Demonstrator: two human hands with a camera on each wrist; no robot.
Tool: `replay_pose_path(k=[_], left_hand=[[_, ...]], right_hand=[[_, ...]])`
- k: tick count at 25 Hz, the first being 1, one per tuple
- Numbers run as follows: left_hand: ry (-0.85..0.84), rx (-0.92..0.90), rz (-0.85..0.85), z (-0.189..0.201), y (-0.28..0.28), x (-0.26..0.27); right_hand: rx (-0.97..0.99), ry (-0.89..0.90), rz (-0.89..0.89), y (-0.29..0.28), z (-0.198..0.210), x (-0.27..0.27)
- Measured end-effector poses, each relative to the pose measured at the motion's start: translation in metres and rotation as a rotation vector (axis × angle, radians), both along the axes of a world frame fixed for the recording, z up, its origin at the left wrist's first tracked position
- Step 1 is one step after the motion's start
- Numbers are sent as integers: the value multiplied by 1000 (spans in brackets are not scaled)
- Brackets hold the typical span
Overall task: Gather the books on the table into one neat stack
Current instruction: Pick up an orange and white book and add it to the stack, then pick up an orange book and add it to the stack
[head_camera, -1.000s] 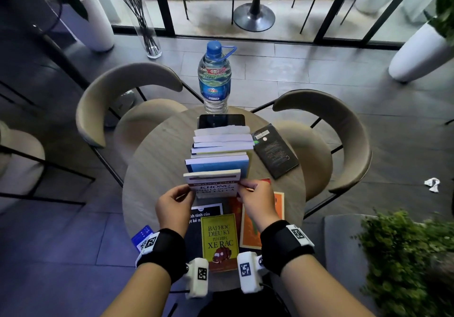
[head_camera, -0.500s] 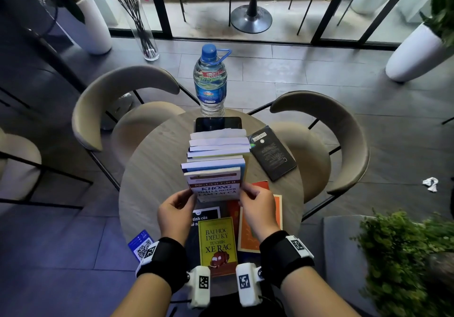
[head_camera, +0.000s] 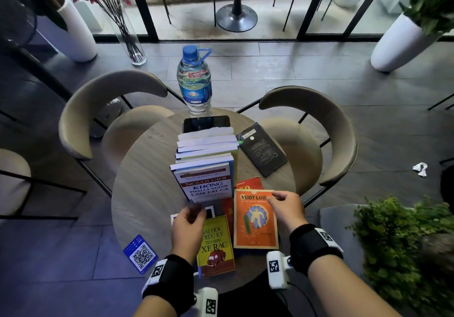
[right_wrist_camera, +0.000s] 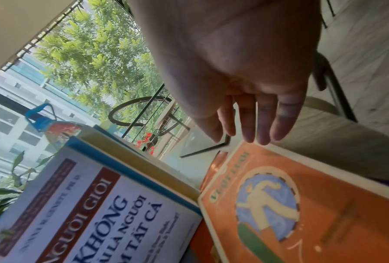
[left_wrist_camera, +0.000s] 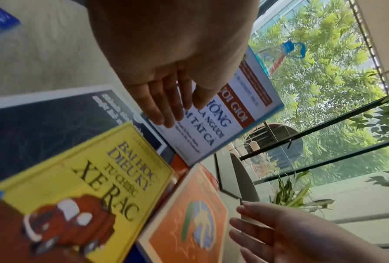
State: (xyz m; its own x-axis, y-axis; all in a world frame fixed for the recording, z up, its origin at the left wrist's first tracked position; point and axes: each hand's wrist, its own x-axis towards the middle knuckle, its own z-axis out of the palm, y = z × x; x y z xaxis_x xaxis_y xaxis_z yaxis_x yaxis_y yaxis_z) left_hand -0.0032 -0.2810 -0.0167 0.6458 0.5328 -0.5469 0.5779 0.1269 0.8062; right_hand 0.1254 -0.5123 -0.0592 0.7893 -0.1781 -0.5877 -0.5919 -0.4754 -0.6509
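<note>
A stack of several books (head_camera: 206, 149) stands in the middle of the round table (head_camera: 142, 189). On top lies a white and blue book (head_camera: 205, 185) (left_wrist_camera: 234, 115) (right_wrist_camera: 99, 213). In front of it lie a yellow book (head_camera: 216, 245) (left_wrist_camera: 87, 178) on a dark book (left_wrist_camera: 54, 121), and an orange book (head_camera: 255, 220) (right_wrist_camera: 301, 204) on a red one (head_camera: 248, 183). A black book (head_camera: 262, 149) lies to the right of the stack. My left hand (head_camera: 192, 216) hovers at the white book's near edge, fingers (left_wrist_camera: 164, 110) straight, holding nothing. My right hand (head_camera: 281, 200) is above the orange book's far edge, fingers (right_wrist_camera: 245, 124) straight.
A water bottle (head_camera: 195, 83) and a dark phone (head_camera: 206, 123) sit behind the stack. A blue QR card (head_camera: 141, 254) lies at the table's near left edge. Two curved beige chairs (head_camera: 98, 110) flank the far side; a potted plant (head_camera: 405, 243) is at my right.
Both hands have let go of the white and blue book, which now lies on the stack. The left hand drew back toward me; the right hand moved right, over the orange book.
</note>
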Motion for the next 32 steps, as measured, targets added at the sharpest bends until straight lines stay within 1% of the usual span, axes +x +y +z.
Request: replay_pose_path(k=[3, 7, 10, 13, 18, 20, 21, 23, 27, 30, 32], left_hand=[[47, 3, -87, -1, -20, 10], [144, -77, -238, -13, -40, 17], [213, -156, -304, -13, -54, 19], [205, -154, -350, -14, -60, 23], [195, -268, -325, -12, -72, 32], [154, -264, -337, -15, -78, 33], [141, -248, -317, -17, -82, 33], [147, -236, -275, -20, -85, 34], [166, -282, -217, -29, -87, 37], [174, -249, -224, -33, -90, 43], [172, -232, -194, -33, -91, 50]], right_hand=[[-67, 78, 12, -10, -9, 2], [-146, 118, 26, -19, -8, -3], [-68, 115, 0, -20, -8, -9], [14, 120, -55, -16, -9, -12], [141, 133, -97, -11, -9, -22], [170, 140, -155, -10, -6, -25], [177, 137, -170, -10, -2, -26], [211, 140, -158, -13, 2, -28], [221, 129, -182, -20, 7, -28], [203, 134, -155, -29, 9, -24], [203, 133, -118, -35, 15, -19]])
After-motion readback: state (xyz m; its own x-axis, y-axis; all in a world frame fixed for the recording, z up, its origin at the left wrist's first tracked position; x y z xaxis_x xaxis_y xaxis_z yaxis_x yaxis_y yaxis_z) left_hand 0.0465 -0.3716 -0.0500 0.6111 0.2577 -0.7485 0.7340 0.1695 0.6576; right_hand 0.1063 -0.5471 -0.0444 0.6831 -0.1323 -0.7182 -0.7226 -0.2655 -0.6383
